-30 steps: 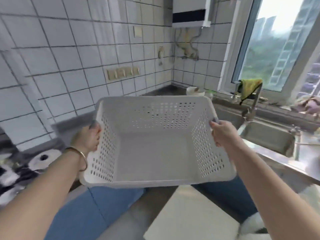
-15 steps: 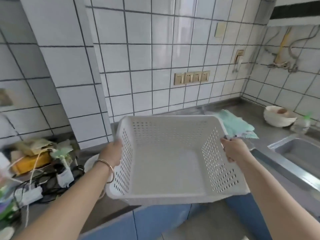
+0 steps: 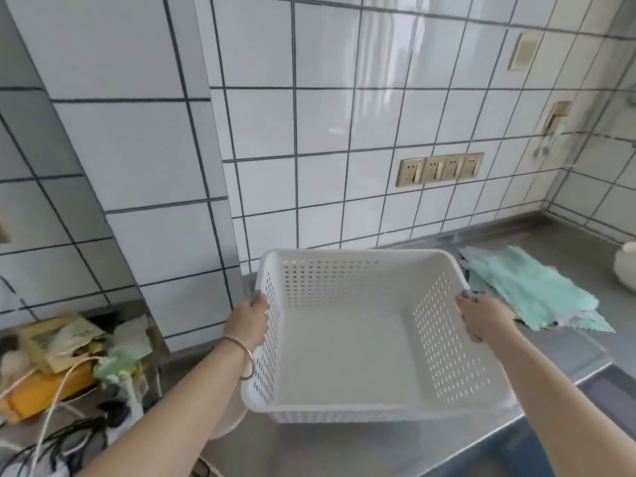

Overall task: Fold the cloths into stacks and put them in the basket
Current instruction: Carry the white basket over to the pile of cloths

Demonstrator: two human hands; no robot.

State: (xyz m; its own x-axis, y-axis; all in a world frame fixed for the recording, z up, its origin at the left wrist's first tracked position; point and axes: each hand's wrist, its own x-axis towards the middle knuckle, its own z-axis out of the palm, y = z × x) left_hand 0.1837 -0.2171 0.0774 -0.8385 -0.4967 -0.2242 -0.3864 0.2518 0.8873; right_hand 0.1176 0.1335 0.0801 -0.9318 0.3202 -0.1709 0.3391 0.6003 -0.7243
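Basket (image 3: 347, 352): empty, now carried from the sink side to the steel counter (image 3: 344, 452), low over it.
Hands: left hand (image 3: 248, 316) and right hand (image 3: 481, 316) each curled round a side rim.
Cloths (image 3: 526, 287): unfolded pile just right of it, so folding can begin.

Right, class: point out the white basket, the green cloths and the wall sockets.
white basket (image 3: 344, 352), head view, bare floor inside.
green cloths (image 3: 530, 290), head view, top cloth's middle.
wall sockets (image 3: 440, 168), head view, strip's centre.
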